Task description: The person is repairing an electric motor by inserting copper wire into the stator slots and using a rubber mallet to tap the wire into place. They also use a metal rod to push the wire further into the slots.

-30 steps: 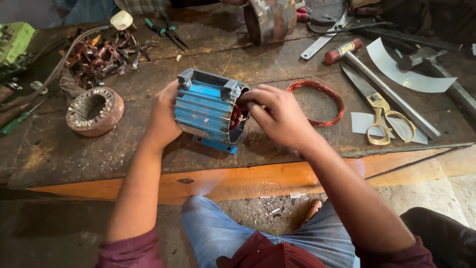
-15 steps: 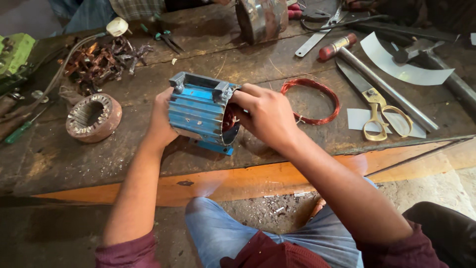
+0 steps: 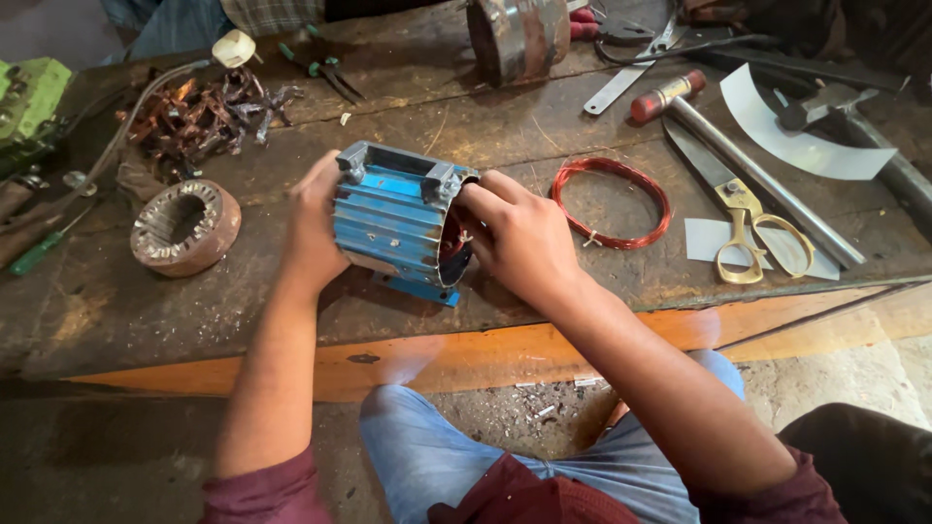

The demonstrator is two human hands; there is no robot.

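Blue finned motor housing [image 3: 396, 221] sits near the front edge of the workbench [image 3: 291, 320], same spot as a second ago, barely turned. Left hand [image 3: 316, 225] stays clamped on the housing's closed far end; right hand [image 3: 519, 238] has slid its fingers further into the open end, closed on the winding inside. Red copper coil [image 3: 612, 202] lies just right of housing, brass-handled scissors [image 3: 743, 228] beyond it, bare stator ring [image 3: 184, 226] well left.

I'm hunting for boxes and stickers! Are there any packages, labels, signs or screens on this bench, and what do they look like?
None show: no package, label, sign or screen.
Blank white paper pieces: flat on the bench's right side, under the gold-handled scissors.
Curved white sheet: far right, plain.
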